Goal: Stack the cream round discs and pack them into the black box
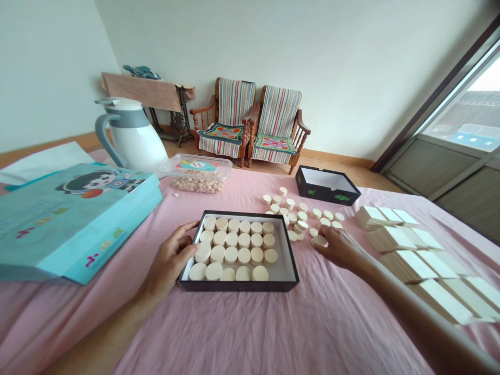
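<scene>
A black box [288,271] with a white inside lies on the pink cloth, filled with several rows of pale round wooden discs [238,242]. My left hand [170,260] grips the box's left edge, thumb on a disc in the lower left rows. My right hand [338,247] rests on the cloth to the right of the box, fingers closed on one loose disc [319,240]. More loose discs [299,213] are scattered just beyond it.
A black lid or second box [327,185] lies behind the discs. Rows of pale wooden blocks [414,250] fill the right. A blue paper bag [74,219], a white jug [130,135] and a clear tub of beads [197,174] are at the left. Two chairs stand behind.
</scene>
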`<action>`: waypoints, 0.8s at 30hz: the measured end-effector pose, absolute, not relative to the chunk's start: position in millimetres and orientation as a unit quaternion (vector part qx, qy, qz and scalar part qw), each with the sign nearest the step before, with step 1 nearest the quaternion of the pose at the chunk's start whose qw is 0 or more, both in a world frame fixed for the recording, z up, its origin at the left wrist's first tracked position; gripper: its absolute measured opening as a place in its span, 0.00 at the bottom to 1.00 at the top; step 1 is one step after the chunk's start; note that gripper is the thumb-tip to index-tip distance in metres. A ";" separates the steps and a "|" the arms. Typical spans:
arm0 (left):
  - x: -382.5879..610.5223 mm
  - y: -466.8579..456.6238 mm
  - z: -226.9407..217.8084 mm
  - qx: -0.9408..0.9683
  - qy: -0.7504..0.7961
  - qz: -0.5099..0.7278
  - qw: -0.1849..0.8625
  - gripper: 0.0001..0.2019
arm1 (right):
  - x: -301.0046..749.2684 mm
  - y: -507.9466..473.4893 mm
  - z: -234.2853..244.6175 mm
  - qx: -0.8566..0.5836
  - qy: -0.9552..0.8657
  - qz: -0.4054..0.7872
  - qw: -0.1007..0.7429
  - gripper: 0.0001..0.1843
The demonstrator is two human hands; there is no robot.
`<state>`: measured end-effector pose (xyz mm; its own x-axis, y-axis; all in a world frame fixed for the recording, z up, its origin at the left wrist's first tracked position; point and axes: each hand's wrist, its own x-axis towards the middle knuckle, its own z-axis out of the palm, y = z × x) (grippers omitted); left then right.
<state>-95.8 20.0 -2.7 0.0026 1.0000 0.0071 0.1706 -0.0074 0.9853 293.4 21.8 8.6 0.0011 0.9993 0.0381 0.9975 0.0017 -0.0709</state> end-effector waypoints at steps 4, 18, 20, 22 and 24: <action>-95.1 20.1 -1.7 0.543 0.541 0.455 0.453 0.32 | 286.4 14.7 2.1 -0.720 -0.690 -0.005 0.067 0.13; -95.8 20.0 -2.3 0.545 0.539 0.454 0.455 0.32 | 306.6 39.3 9.3 -0.639 -0.763 -0.006 0.097 0.12; -96.2 20.2 -2.5 0.544 0.538 0.453 0.457 0.32 | 309.9 44.9 5.1 -0.624 -0.778 0.003 0.075 0.13; -96.6 20.3 -2.7 0.543 0.537 0.452 0.460 0.32 | 313.8 48.6 0.0 -0.619 -0.784 0.015 0.052 0.14; -96.9 20.3 -2.7 0.543 0.536 0.452 0.462 0.32 | 317.6 50.3 -3.4 -0.621 -0.783 0.024 0.035 0.14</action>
<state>-96.9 20.3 -2.7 0.0161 0.9999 -0.0043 0.1651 0.0016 0.9863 317.6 50.3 -3.4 -0.2270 0.9736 0.0252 0.9701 0.2283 -0.0821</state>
